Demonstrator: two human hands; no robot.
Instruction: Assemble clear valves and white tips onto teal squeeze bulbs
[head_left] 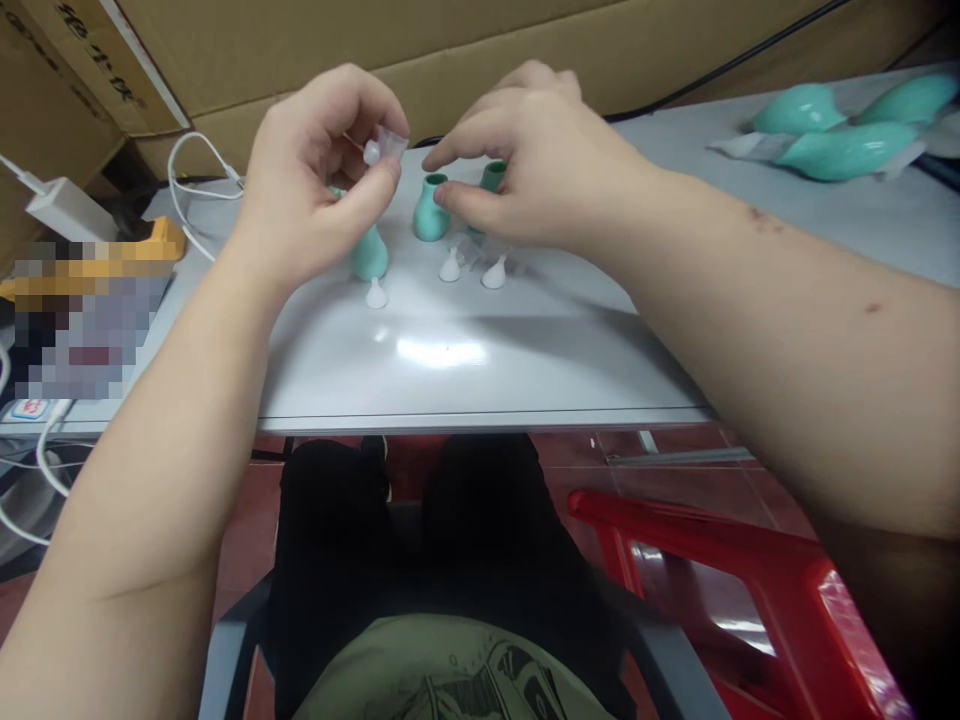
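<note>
Between its thumb and fingers, my left hand [330,175] pinches a small clear plastic bag [390,146] with a white piece at one end. Fingers apart, my right hand [529,160] is over the table, its thumb tip beside a mint-green bottle [430,212] with an open top. Another green bottle [493,176] stands partly behind the right hand. A third green piece [370,256] is partly hidden under my left hand. White funnel-shaped pieces [376,294] [450,266] [494,273] rest in front, with crumpled clear plastic near two of them.
Several green pieces [855,148], some in clear plastic, lie at the back right of the table [480,400]. At left are a white charger [71,208], cables and a yellow object [161,240]. Cardboard [480,60] stands behind. A red stool [720,540] is at lower right.
</note>
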